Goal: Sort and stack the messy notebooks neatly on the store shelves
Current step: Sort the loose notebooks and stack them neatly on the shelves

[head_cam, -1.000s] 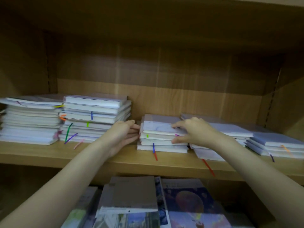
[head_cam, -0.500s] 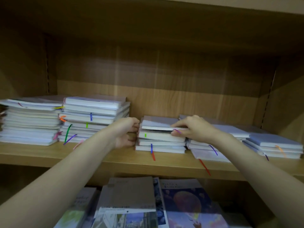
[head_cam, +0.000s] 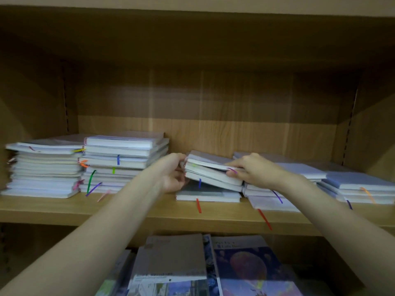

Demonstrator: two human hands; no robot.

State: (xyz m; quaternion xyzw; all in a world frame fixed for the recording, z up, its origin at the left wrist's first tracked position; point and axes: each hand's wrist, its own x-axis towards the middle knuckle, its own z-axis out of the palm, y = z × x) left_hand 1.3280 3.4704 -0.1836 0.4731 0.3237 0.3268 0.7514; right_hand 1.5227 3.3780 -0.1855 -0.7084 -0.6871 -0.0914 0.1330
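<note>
A small bundle of three white notebooks (head_cam: 210, 173) is tilted up at its left end above the middle of the wooden shelf (head_cam: 149, 212). My left hand (head_cam: 174, 175) grips the bundle's left edge and my right hand (head_cam: 254, 170) grips its right edge. One notebook with a red ribbon (head_cam: 208, 196) stays flat on the shelf beneath. Two tall neat stacks stand at the left: a stack (head_cam: 42, 170) at the far left and a spiral-bound stack (head_cam: 121, 161) beside it. Lower, untidy piles lie at the right: a pile (head_cam: 280, 189) behind my right hand and a pile (head_cam: 359, 186) at the far right.
The shelf's back panel (head_cam: 213, 133) and right side wall (head_cam: 372, 135) enclose the space, with the shelf above (head_cam: 192, 3) well over the stacks. Below the shelf edge lie larger books with picture covers (head_cam: 241, 265) and a grey cover (head_cam: 175, 255).
Both hands closed on the middle stack's upper notebooks and lifted them, the left end rising first. The bottom notebook stayed on the shelf.
</note>
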